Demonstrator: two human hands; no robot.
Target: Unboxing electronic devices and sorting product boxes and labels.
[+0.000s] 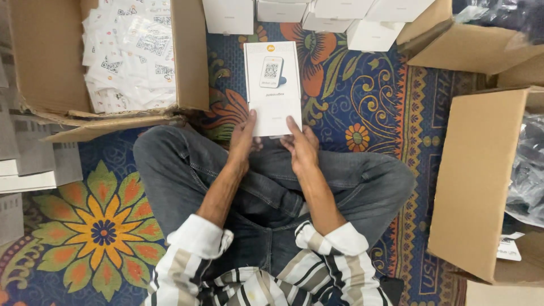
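A flat white box (272,88) with a picture of a small device printed on its lid sits upright in the view, held over the patterned carpet (362,107) just beyond the person's crossed legs. The left hand (242,141) grips the near left corner of the white box, thumb lying up along its edge and fingers curled under it. The right hand (301,146) closes on the near right corner of the white box, thumb flat on the lid, the other fingers tucked beneath. Both hands touch the white box at its near end only; its far end is free.

Beyond the white box, a row of plain white cartons (317,14) stands on the carpet. To the left of the white box, just beside it, an open cardboard box (192,56) is filled with a heap of white printed leaflets (130,54). Further left of the white box lies a stack of grey flat packs (34,161). Well to the right of the white box stand two more brown cardboard boxes (476,181), one holding clear plastic bags (527,170).
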